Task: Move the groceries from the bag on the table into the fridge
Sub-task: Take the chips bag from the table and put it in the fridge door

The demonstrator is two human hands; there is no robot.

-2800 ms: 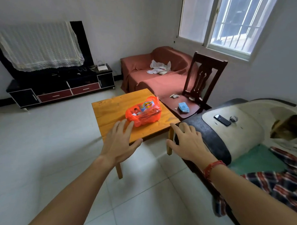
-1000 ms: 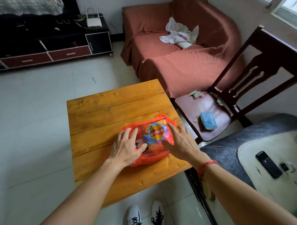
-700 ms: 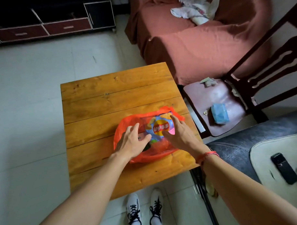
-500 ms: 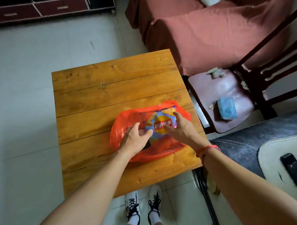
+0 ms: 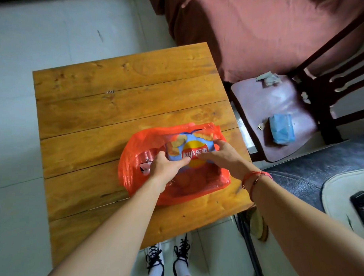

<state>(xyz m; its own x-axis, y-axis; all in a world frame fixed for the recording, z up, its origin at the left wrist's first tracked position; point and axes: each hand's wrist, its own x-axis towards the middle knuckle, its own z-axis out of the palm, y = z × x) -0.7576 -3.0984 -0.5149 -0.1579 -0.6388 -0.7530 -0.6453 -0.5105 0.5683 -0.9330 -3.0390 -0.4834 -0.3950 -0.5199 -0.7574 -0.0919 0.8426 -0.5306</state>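
Observation:
An orange plastic bag (image 5: 136, 156) lies on the wooden table (image 5: 114, 103), near its right front corner. A blue Lay's chip packet (image 5: 190, 146) sticks out of the bag's mouth. My left hand (image 5: 167, 167) grips the packet's left edge, thumb and fingers curled on it. My right hand (image 5: 221, 155) holds the packet's right edge with the fingers wrapped over it. Round reddish items show dimly through the bag's plastic below the packet. A dark-labelled item sits in the bag left of my left hand. No fridge is in view.
A dark wooden chair (image 5: 279, 118) stands right of the table with a blue tissue pack (image 5: 282, 131) on its seat. A red-covered sofa (image 5: 266, 27) is behind. A phone (image 5: 363, 212) lies on a surface at the right. My feet are under the table's front edge.
I walked up to the table and looked down. Both hands went from resting on the bag to taking hold of the chip packet's two edges, and the packet now shows more.

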